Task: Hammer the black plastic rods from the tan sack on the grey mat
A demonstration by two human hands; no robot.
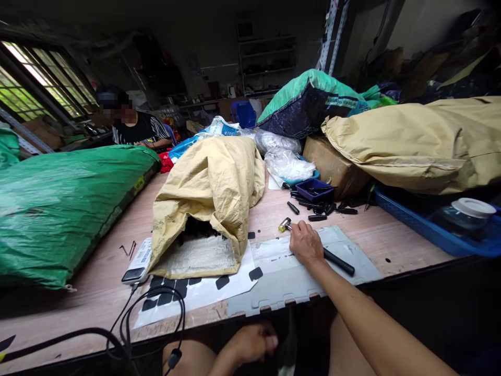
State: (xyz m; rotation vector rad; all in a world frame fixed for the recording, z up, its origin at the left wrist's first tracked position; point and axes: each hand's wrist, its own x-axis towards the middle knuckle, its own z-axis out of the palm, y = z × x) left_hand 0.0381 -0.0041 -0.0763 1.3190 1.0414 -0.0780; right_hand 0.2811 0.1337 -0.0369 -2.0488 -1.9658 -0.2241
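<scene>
My right hand [306, 243] is closed round a small hammer [340, 262] above a grey mat [274, 292]. The metal head with its yellowish face points away to the left; the black handle sticks out behind my palm. My left hand [252, 342] hangs below the table edge over my lap, fingers curled in shadow. Whether anything is inside them is hidden. Beyond the hammer lie several black handle-like pieces [317, 218] around a small purple tray [314, 189]. A beige sack [211, 172] lies left of the mat, its mouth facing me, dark contents inside.
A white sheet with black stickers [222, 282] extends from under the sack. Beside it lie a white power bank [141, 261] and a looped black cable [182, 308]. A green sack [70, 209] fills the left; a blue basket [418, 222] stands right. Another person [136, 128] sits across.
</scene>
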